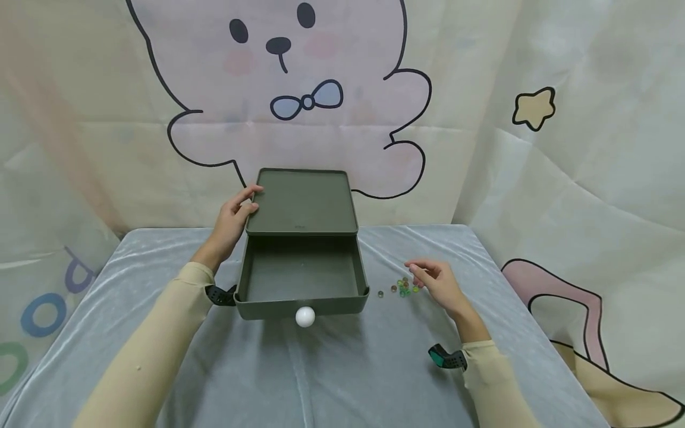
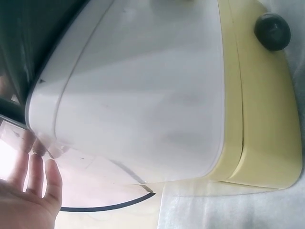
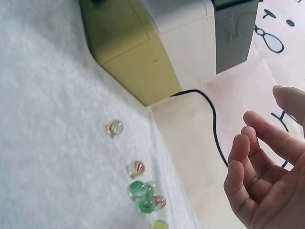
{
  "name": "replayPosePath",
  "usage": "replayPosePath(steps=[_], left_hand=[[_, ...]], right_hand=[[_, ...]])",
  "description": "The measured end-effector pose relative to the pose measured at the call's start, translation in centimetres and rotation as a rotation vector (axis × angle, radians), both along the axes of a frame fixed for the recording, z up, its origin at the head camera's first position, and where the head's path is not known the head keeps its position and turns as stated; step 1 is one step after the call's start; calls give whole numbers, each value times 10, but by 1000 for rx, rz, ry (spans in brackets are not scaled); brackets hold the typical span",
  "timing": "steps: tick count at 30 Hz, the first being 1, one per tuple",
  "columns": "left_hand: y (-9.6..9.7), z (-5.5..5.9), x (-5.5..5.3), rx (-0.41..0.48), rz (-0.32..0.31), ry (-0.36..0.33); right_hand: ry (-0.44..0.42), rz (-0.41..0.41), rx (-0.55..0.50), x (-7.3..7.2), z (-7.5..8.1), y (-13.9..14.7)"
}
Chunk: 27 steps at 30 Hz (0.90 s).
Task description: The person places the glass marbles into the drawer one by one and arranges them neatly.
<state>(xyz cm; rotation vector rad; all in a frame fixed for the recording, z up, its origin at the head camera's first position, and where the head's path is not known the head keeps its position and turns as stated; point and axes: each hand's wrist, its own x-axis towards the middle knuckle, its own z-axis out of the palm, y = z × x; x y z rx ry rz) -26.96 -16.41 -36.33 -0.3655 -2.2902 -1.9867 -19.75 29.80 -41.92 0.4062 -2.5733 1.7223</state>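
Observation:
A small drawer cabinet with a dark green top (image 1: pixel 302 202) stands on the table, its green top drawer (image 1: pixel 302 306) pulled out and bare inside. A white knob (image 1: pixel 305 317) sits on the drawer front. My left hand (image 1: pixel 227 226) rests at the cabinet's left side, fingertips on the top's edge and fingers fairly straight in the left wrist view. To the right of the cabinet lie several glass marbles (image 3: pixel 137 189), clear with green, red or yellow swirls. Over them hovers my right hand (image 1: pixel 441 285), fingers loosely bent, with nothing between them in the right wrist view.
Below the green drawer, the cabinet has a white section (image 2: pixel 143 95) and a yellow bottom section (image 2: pixel 267 119) with a dark knob (image 2: pixel 272 32). A grey-blue cloth (image 1: pixel 332 380) covers the table. A printed curtain (image 1: pixel 471 107) hangs behind and at the sides.

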Motion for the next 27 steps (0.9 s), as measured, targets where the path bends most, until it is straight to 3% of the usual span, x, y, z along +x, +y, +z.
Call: replayPosePath(steps=[12,20,27], left_hand=[[-3,-1,-3,-1,11,-3],[-3,1,-3,-19,13,-8],[-1,0,-4,-6,7,5]], right_hand=[[-99,-114,62,-12,-32,19],[-66,-89,144,-15,-44,29],[-89,-54,200,-15,-51,35]])
